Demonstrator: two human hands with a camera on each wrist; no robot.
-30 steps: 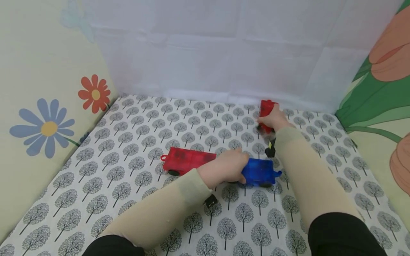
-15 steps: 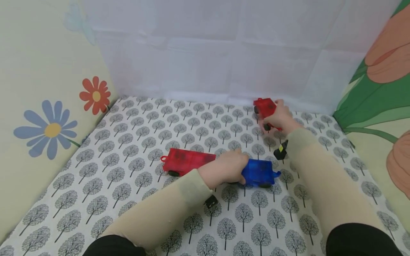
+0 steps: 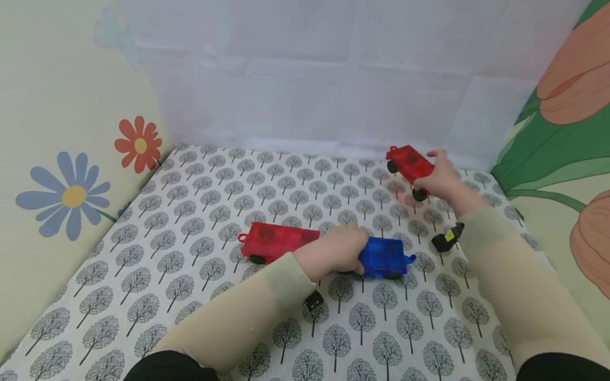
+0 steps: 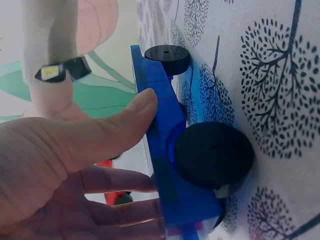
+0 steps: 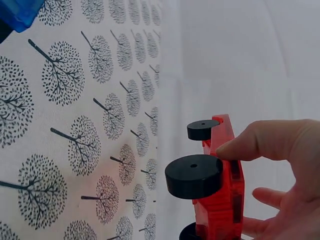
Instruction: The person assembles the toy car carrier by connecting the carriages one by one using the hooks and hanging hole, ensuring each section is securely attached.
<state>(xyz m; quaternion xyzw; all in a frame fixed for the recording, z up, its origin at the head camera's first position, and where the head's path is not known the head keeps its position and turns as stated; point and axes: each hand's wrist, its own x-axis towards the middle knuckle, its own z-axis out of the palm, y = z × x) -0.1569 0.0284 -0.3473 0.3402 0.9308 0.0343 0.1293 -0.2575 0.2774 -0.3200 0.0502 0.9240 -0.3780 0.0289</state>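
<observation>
Cream wall panel (image 3: pixel 62 100) stands at the far left, printed with a large blue-petalled flower (image 3: pixel 73 196) and, right of that, a smaller red-petalled flower (image 3: pixel 140 145). White cloth printed with dark grey trees (image 3: pixel 187 251) spreads over the work surface, with a creased plain white sheet (image 3: pixel 305 95) hanging behind it. Near the middle sits a long translucent red plastic toy wagon (image 3: pixel 276 242), a red ring (image 3: pixel 242 238) at its left end and its right end hidden behind the left hand (image 3: pixel 335 248). That hand, reaching out of a cream sleeve (image 3: pixel 224 323), grips the left end of a translucent blue plastic toy wagon (image 3: pixel 385 256), thumb on one side and fingers on the other. Under the hand, it cannot be seen whether the red and blue wagons touch. The blue one rests on its black wheels (image 4: pixel 215 152) on the printed cloth, with a blue hook (image 3: pixel 411 259) pointing right. Farther back and to the right, a second translucent red toy wagon (image 3: pixel 410 163) is held tilted above the cloth, its ringed end up and to the left. The right hand (image 3: pixel 443 180) pinches its right end between thumb and fingers. A small black device (image 3: pixel 448 239) sits at the right wrist. At the far right, the wall bears pink tulips (image 3: pixel 579 63) and broad green leaves (image 3: pixel 538 143).
</observation>
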